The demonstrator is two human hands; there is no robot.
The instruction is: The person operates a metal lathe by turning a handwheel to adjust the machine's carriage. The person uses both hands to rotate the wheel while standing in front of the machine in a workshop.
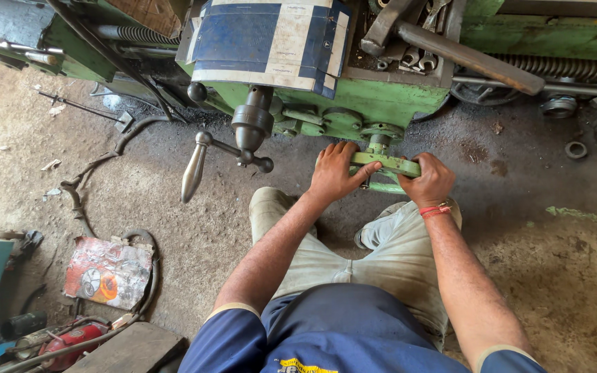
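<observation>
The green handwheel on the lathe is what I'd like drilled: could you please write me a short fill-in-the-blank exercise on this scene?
1. Both hands, left and right, grip the handwheel, which is painted ____.
2. The red band sits on the ____ wrist.
3. The dark crank handle hangs on the person's ____ side of the handwheel.

Missing words: green; right; left

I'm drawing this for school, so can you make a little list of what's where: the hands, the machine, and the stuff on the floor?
Place: workshop, dirt floor
Machine: green lathe, seen from above
Left hand: gripping the green handwheel on its left side
Right hand: gripping the same handwheel on its right side; red band on the wrist
Nearby: metal crank handle, left of the hands
On the machine: blue and white card, wrenches
Floor: hose, red tool, metal rings
</observation>
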